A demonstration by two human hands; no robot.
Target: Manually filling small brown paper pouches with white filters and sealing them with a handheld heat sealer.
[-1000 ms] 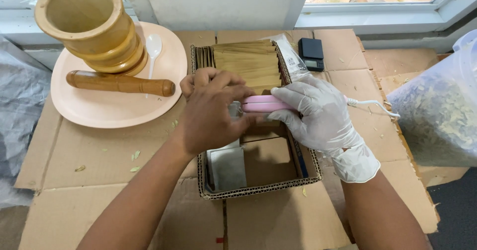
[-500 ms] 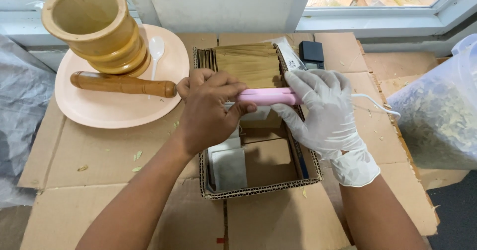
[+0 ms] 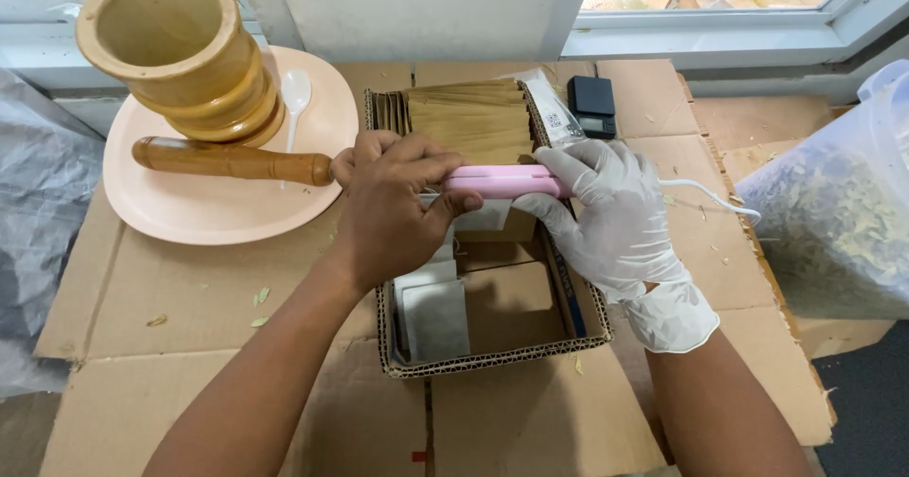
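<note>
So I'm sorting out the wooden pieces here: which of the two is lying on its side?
The wooden pestle, lying flat across the peach plate with its end near the bare left hand. The wooden mortar stands upright behind it, mouth open upward.

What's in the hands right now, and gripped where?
Both hands share one pink bar-shaped tool: the bare left hand pinches its left end, and the gloved right hand wraps its right end, where a white cord leaves.

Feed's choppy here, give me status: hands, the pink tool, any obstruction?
Left hand and gloved right hand grip pink sealer. Over cardboard box. Nothing blocking.
</note>
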